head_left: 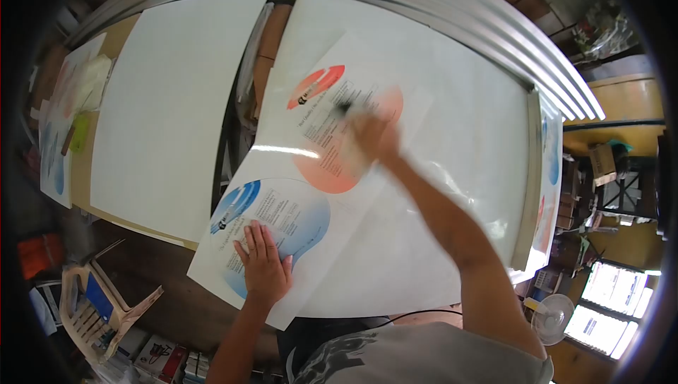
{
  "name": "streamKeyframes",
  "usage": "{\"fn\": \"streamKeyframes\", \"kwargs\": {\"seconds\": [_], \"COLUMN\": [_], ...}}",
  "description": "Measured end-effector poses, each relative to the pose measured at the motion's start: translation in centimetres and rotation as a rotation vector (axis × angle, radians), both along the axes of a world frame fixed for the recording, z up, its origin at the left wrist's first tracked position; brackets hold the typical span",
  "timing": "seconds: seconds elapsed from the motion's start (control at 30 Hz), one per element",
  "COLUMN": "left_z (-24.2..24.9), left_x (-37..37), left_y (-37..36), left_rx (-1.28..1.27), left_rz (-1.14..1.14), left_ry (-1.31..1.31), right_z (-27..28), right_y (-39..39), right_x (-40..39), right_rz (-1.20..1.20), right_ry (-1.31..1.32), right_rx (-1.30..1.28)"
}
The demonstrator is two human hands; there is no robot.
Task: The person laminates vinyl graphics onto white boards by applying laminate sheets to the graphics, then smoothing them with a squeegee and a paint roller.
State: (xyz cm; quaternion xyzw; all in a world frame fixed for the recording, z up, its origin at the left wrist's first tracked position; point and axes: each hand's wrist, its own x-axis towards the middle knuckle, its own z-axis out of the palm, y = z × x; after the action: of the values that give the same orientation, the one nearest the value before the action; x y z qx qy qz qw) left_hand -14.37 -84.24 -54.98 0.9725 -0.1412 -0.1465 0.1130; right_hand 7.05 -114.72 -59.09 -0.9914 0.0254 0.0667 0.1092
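My left hand [263, 262] lies flat, fingers spread, on the lower part of a printed sheet [282, 313], over its blue rounded print [309, 218]. Higher on the same sheet is a red-orange print [327, 178] with small lines of text. Over that print my right hand [372, 137] is smeared by motion and looks closed around something pale. A small dark spot [343, 108] shows just past its fingers; what it belongs to is too blurred to tell. The sheet rests on a larger glossy white board [459, 137].
Left of a dark gap stands another white board [180, 102]. Ridged metal sheeting [487, 13] runs along the far edge, and a metal bar [533, 179] borders the right side. A plastic chair [99, 310] is at lower left, a fan [553, 319] at lower right.
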Motion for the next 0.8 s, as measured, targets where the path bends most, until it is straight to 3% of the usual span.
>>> {"fn": "streamKeyframes", "kwargs": {"seconds": [0.03,0.07,0.1,0.27,0.3,0.33,0.37,0.53,0.8], "left_z": [0.0,-0.2,-0.4,-0.4,-0.5,-0.7,-0.9,-1.9,-1.1], "left_x": [-0.1,-0.2,-0.3,-0.7,-0.2,-0.1,-0.3,-1.3,-0.8], "left_y": [0.1,0.2,0.2,0.8,0.7,0.8,0.9,1.1,0.7], "left_rx": [-0.010,-0.013,-0.017,-0.044,-0.030,-0.033,-0.036,0.057,0.035], "left_rz": [0.004,0.006,0.010,-0.016,-0.011,-0.002,-0.021,-0.038,-0.021], "left_ry": [-0.012,-0.015,-0.012,0.034,0.054,0.062,0.047,0.030,-0.002], "right_z": [-4.9,-0.2,3.1,2.7,1.8,2.4,2.8,1.9,2.3], "right_y": [2.5,7.5,9.9,8.9,8.3,7.8,7.2,2.3,-0.2], "right_x": [-5.5,-11.2,-12.7,-6.8,-3.8,-0.4,2.7,18.7,26.3], "right_rz": [0.268,0.201,0.446,0.486,0.416,0.341,0.280,-0.072,-0.204], "right_ry": [-0.112,-0.062,-0.106,-0.214,-0.286,-0.120,-0.127,-0.202,-0.277], "right_rx": [-0.008,0.131,0.324,0.348,0.299,0.178,0.051,-0.069,-0.101]}}
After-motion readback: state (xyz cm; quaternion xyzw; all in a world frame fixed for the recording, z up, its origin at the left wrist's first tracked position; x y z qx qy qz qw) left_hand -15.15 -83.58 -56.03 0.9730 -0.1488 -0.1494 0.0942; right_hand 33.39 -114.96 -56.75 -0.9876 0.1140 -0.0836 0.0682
